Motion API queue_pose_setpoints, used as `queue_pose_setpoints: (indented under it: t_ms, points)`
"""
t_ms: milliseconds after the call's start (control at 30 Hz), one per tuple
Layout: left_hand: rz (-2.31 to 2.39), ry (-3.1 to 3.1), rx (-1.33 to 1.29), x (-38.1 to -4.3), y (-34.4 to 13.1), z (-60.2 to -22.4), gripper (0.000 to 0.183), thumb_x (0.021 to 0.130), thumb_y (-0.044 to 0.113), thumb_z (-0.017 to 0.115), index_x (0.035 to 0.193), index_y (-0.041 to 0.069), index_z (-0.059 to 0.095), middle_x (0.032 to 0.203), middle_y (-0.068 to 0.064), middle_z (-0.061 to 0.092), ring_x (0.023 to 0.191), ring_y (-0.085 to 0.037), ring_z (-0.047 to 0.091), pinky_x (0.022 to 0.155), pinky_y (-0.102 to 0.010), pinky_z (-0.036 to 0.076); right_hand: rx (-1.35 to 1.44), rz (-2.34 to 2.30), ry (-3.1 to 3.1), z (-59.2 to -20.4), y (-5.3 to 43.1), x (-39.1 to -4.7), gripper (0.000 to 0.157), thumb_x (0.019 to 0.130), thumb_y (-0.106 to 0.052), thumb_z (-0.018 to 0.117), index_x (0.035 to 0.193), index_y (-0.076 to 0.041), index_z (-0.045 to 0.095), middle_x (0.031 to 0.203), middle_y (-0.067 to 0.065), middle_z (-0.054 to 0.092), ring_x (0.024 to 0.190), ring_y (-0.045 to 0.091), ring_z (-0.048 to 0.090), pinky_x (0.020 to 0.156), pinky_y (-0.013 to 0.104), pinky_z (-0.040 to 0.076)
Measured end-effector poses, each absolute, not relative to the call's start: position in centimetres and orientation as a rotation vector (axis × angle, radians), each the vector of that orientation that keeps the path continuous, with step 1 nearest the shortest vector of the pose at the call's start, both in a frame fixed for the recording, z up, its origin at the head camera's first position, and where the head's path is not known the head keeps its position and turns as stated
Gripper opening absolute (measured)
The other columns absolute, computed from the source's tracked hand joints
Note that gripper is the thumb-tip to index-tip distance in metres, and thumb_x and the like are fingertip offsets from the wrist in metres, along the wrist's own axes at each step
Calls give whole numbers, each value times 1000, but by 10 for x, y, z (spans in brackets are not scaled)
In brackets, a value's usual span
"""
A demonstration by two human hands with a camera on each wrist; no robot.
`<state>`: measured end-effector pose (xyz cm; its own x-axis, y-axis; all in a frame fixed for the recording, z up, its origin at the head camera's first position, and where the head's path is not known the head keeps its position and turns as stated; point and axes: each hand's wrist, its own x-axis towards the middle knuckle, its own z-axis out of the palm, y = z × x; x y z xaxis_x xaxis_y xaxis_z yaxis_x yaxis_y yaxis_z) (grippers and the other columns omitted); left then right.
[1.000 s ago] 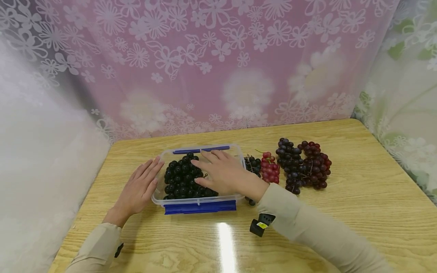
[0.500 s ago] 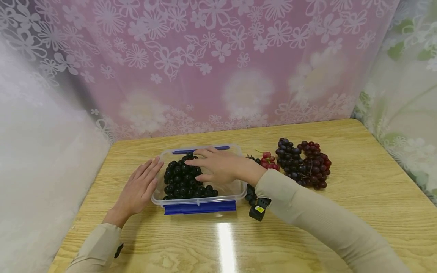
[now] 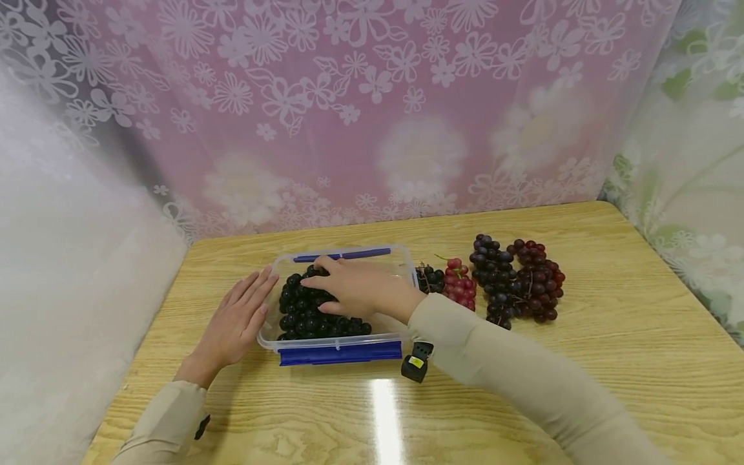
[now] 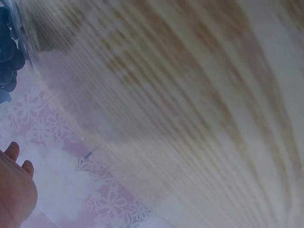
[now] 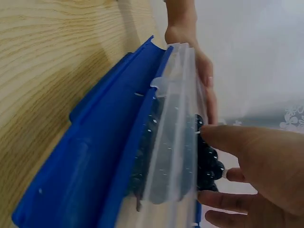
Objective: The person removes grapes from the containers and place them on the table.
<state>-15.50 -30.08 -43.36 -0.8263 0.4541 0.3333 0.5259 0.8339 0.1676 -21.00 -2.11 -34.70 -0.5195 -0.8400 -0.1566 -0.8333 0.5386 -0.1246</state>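
A clear plastic container [image 3: 378, 338] with blue side flaps [image 3: 340, 354] stands on the table, and a bunch of black grapes [image 3: 302, 320] lies in its left part. My right hand [image 3: 360, 289] reaches in over the right rim. Its spread, slightly bent fingers and thumb touch the top of the bunch, as the right wrist view shows with the grapes [image 5: 206, 164] under the fingertips. With straight fingers, my left hand [image 3: 235, 323] rests against the container's left wall. The left wrist view shows mostly blurred table and part of a hand [image 4: 16, 190].
Right of the container lie more grapes: a dark bunch [image 3: 430, 279] partly hidden by the container and arm, a pink-red bunch [image 3: 459, 284], a blue-black bunch [image 3: 493, 268] and a dark red bunch [image 3: 537, 281]. A floral curtain [image 3: 372, 129] hangs behind the table [image 3: 604, 323].
My right hand has moved left and down onto the black grapes, its fingers now bent more over them. The left hand and the container have stayed in place.
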Motion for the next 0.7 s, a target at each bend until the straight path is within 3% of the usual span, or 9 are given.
queue_pose_setpoints:
  t_ms: [133, 233, 433, 700]
  points:
    - [-373, -2730, -746, -155, -300, -435, 53, 103, 19, 40, 153, 16, 26, 156, -8, 24, 140, -34, 23, 114, -49, 12, -1408, -106, 2593, -356, -29, -209, 61, 96, -39, 56, 150, -21, 34, 142, 9, 33, 79, 7, 56, 60, 18, 47]
    - [-372, -2726, -748, -155, -300, -435, 53, 102, 18, 41, 153, 15, 26, 156, -8, 24, 139, -34, 23, 114, -48, 12, -1382, -162, 2608, -361, -32, -210, 63, 96, -34, 59, 150, -17, 34, 143, 9, 33, 72, 7, 54, 53, 17, 44]
    - [-371, -2706, -753, -156, -301, -436, 50, 104, 20, 38, 152, 13, 28, 156, -9, 24, 139, -35, 24, 113, -50, 14, -1399, -225, 2647, -364, -36, -212, 57, 95, -27, 62, 145, -13, 40, 136, 8, 40, 75, 8, 56, 59, 17, 46]
    - [-379, -2716, -747, -155, -301, -435, 52, 102, 17, 41, 153, 14, 28, 156, -8, 24, 140, -34, 24, 113, -50, 14, -1356, -221, 2710, -363, -43, -214, 54, 90, -31, 67, 137, -12, 49, 128, 5, 48, 89, 8, 60, 69, 16, 49]
